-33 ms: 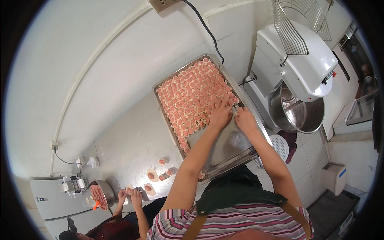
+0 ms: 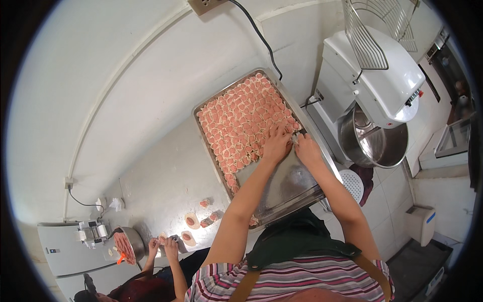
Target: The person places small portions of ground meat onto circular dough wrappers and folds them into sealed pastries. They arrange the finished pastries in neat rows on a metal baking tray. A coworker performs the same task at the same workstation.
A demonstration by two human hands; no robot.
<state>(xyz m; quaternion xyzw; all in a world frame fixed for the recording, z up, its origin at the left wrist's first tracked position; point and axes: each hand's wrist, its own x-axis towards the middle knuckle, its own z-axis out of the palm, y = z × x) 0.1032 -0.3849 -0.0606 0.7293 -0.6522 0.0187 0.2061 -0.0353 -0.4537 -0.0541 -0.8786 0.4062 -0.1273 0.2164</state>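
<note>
A metal tray (image 2: 289, 176) holds tightly packed rows of small open-topped meat dumplings (image 2: 239, 118), pink filling showing inside pale wrappers. Its near part is bare metal. My left hand (image 2: 276, 143) lies over the near right edge of the rows, fingers stretched out and touching the dumplings. Close beside it, at the tray's right side, my right hand (image 2: 308, 150) has its fingers drawn together around something small and whitish that I cannot make out. The fingertips partly hide it.
At the lower left, another person's hands (image 2: 163, 243) work on a wrapper beside a bowl of meat filling (image 2: 135, 245). Filled wrappers (image 2: 191, 220) lie on the steel table (image 2: 161, 176). A dough mixer (image 2: 372, 75) and a perforated white stool (image 2: 350, 185) stand at the right.
</note>
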